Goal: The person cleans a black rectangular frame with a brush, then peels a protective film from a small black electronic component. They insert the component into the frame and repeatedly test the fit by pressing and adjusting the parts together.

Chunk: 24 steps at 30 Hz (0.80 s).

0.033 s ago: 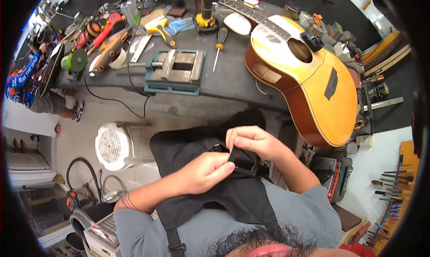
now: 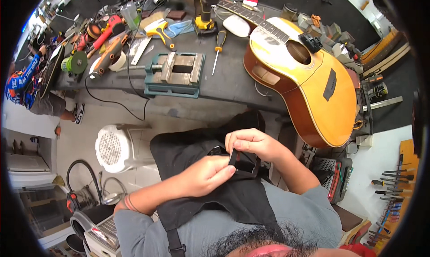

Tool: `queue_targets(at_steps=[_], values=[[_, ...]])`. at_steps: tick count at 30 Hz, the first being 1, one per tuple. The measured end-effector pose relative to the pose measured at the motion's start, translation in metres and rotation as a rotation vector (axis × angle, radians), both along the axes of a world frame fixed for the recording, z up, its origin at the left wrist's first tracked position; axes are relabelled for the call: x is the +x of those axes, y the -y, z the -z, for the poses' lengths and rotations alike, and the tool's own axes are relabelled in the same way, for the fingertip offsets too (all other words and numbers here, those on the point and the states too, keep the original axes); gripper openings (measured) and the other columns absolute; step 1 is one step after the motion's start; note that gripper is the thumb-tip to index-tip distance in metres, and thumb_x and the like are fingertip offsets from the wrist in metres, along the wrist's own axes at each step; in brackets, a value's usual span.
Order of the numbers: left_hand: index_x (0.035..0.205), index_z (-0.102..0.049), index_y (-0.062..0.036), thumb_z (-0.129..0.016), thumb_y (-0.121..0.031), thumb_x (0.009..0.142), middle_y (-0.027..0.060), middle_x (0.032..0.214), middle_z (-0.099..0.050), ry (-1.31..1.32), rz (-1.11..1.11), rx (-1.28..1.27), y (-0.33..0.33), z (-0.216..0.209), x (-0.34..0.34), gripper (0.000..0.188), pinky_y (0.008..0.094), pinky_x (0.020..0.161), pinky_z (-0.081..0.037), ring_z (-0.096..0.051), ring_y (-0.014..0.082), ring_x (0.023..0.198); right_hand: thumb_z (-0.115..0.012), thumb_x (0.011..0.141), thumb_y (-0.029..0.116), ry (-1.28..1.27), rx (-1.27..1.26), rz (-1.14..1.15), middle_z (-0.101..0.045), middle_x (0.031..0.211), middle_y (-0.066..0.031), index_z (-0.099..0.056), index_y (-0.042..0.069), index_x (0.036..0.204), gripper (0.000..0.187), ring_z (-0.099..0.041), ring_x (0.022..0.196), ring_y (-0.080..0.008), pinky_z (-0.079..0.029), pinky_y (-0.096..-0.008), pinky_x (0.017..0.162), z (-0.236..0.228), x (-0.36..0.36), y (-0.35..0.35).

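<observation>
Your left hand (image 2: 207, 174) and right hand (image 2: 253, 145) both pinching small black buckle (image 2: 234, 157) over black apron (image 2: 210, 198), guitar (image 2: 304, 73) lying on tabletop (image 2: 233, 84).

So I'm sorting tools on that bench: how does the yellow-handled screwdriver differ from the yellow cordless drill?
The screwdriver lies flat on the bench, while the drill stands upright on its base. The screwdriver is thin, with a bare metal shaft; the drill is bulky and blocky. Both are yellow and black, and neither the left hand nor the right hand touches them.
</observation>
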State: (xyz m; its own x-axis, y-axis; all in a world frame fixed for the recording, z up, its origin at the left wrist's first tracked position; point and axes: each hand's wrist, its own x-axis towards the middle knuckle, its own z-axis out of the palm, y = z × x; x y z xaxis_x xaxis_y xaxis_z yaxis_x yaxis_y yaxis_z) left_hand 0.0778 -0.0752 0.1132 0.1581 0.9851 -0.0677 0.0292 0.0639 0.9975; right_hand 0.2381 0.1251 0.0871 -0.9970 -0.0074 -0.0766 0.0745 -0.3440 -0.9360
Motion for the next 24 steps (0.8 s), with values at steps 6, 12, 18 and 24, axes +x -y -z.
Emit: queue_targets(at_steps=[6, 12, 18, 24], values=[[0.104, -0.059, 0.0040, -0.052, -0.021, 0.118, 0.0183, 0.091, -0.063, -0.074, 0.008, 0.153, 0.009, 0.018, 0.020, 0.030, 0.0451, 0.091, -0.053, -0.065, 0.0359, 0.087, -0.069, 0.109, 0.045, 0.073, -0.222, -0.134, -0.063, 0.090, -0.0060, -0.071, -0.001, 0.091, 0.049, -0.057, 0.079, -0.0143, -0.048, -0.0295, 0.074, 0.009, -0.001, 0.006], [0.095, -0.057, 0.0002, -0.056, -0.013, 0.113, 0.0174, 0.085, -0.059, -0.166, 0.078, 0.260, 0.015, 0.042, 0.027, 0.022, 0.0488, 0.093, -0.054, -0.062, 0.0404, 0.082, -0.074, 0.104, 0.048, 0.074, -0.381, -0.254, -0.062, 0.082, -0.0067, -0.070, 0.000, 0.085, 0.051, -0.058, 0.078, -0.0162, -0.045, -0.0291, 0.069, 0.034, -0.001, 0.015], [0.086, -0.055, -0.0018, -0.068, -0.015, 0.103, 0.0196, 0.080, -0.059, -0.422, -0.014, 0.395, 0.005, 0.035, 0.011, 0.024, 0.0536, 0.071, -0.052, -0.063, 0.0435, 0.077, -0.080, 0.101, 0.038, -0.109, -0.217, -0.169, -0.069, 0.099, -0.0083, -0.073, 0.002, 0.091, 0.038, -0.063, 0.086, -0.0157, -0.053, -0.0293, 0.073, 0.040, -0.016, -0.005], [0.098, -0.067, -0.0034, -0.085, -0.010, 0.085, 0.0089, 0.077, -0.056, -0.994, -0.299, 0.747, -0.006, -0.004, -0.044, 0.023, 0.0415, 0.059, -0.044, -0.058, 0.0287, 0.065, -0.082, 0.095, 0.002, -0.430, 0.695, 0.362, -0.066, 0.105, -0.0062, -0.077, 0.004, 0.105, 0.011, -0.064, 0.097, -0.0197, -0.052, -0.0328, 0.083, -0.002, -0.014, -0.004]])
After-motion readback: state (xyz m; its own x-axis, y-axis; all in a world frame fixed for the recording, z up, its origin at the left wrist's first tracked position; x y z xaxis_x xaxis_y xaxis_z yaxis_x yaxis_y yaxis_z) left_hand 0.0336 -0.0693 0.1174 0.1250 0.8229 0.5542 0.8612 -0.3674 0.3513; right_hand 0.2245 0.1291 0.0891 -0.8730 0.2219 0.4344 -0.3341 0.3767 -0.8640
